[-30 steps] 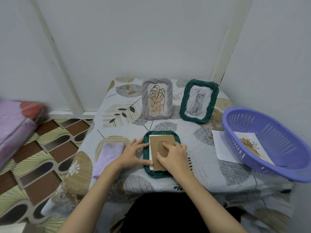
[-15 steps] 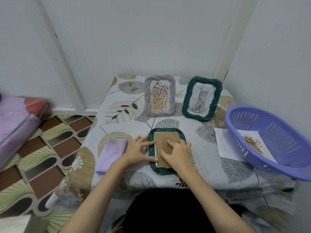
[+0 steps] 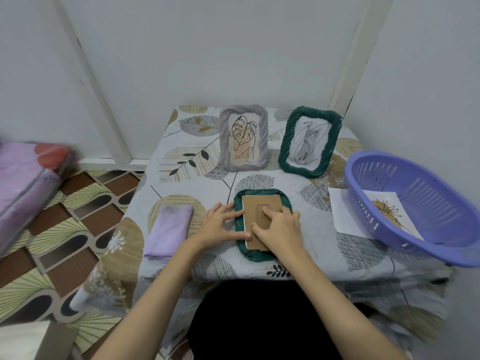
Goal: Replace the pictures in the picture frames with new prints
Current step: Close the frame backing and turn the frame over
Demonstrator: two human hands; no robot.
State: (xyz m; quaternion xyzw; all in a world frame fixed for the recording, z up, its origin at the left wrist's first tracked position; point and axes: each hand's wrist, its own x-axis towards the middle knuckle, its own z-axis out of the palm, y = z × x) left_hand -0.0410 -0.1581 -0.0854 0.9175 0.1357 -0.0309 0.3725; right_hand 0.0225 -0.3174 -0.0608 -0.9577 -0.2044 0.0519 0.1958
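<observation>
Purple basket (image 3: pixel 415 203) right of the face-down green frame (image 3: pixel 262 255), holding one print (image 3: pixel 384 209). Face-down green frame flat, long axis running away from the person, brown backing board (image 3: pixel 262 206) uppermost. Left hand (image 3: pixel 220 227) spread, pressing the frame's left edge. Right hand (image 3: pixel 280 227) flat, pressing the board.

Green woven frame (image 3: pixel 262 224) face down near the counter's front edge, brown backing board (image 3: pixel 259 216) on it, grey frame (image 3: pixel 243 137) and second green frame (image 3: pixel 309 141) upright behind, print (image 3: pixel 387 211) in the purple basket (image 3: pixel 415 203)
</observation>
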